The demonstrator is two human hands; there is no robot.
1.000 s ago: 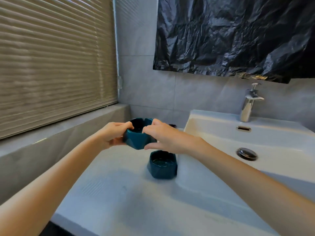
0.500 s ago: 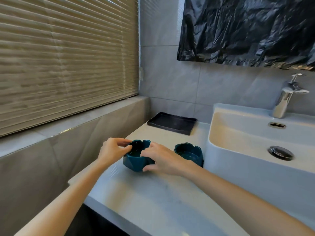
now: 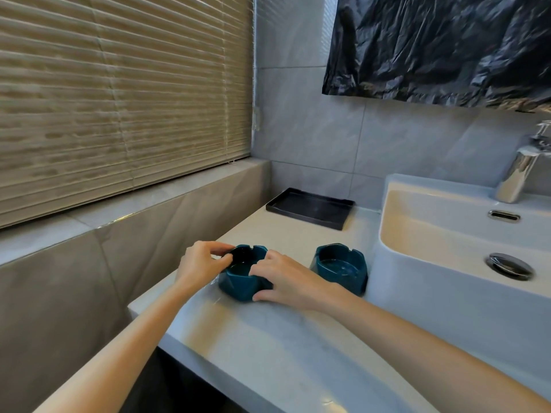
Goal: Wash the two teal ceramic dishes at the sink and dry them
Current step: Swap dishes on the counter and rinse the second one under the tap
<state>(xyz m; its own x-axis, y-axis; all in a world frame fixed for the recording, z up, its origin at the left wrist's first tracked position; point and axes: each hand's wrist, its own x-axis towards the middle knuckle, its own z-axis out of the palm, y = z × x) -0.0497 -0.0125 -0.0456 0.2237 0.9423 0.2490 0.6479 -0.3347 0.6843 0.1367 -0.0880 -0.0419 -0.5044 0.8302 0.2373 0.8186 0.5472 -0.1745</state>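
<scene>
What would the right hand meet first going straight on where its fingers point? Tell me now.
The right hand meets the left teal dish it grips at once; beyond that, probably the left hand on the opposite rim.

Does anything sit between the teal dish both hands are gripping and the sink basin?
Yes. The second teal dish stands on the counter right of the held dish, directly between it and the sink, whose raised wall it must clear.
</scene>
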